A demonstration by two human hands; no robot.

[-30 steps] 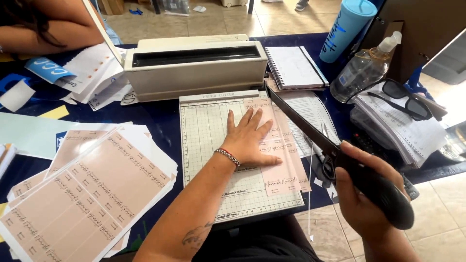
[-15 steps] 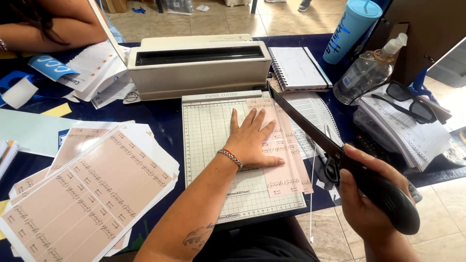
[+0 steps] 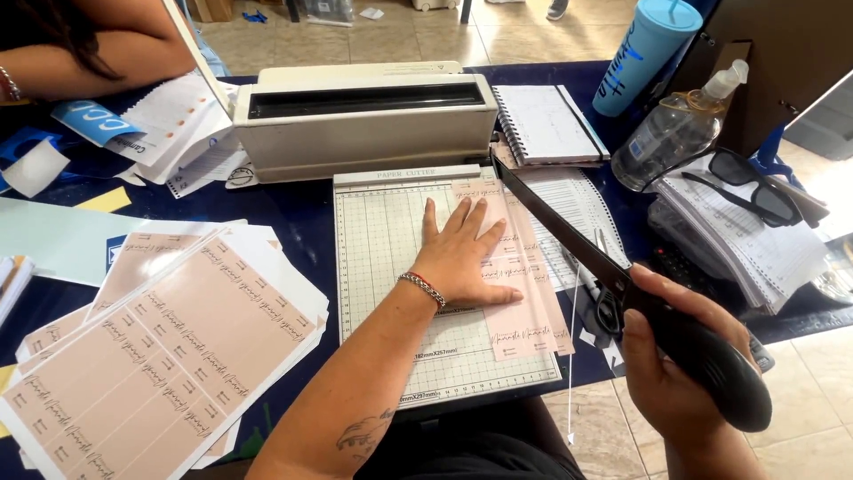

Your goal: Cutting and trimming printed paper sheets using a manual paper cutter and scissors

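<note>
Cutter blade (image 3: 569, 233) still raised, right hand (image 3: 680, 356) unmoved.

Pink label sheets (image 3: 169, 356) lie stacked left of the cutter; pink label strip (image 3: 524, 284) lies on it.

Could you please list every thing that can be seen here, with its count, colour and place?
paper cutter: one, pale gridded board, table centre; its black-handled blade arm is raised
pink printed sheet: one, on the board's right side
binding machine: one, cream, behind the cutter
spiral notebook: one, white, right of the machine
tumbler: one, turquoise, far right
pump bottle: one, clear, beside the tumbler
sunglasses: one pair, black, on papers at right
pink label sheets: a stack, left foreground
scissors: one pair, right of the board
another person's arm: top left
left hand: flat on the pink sheet
right hand: grips the blade arm's handle
</note>
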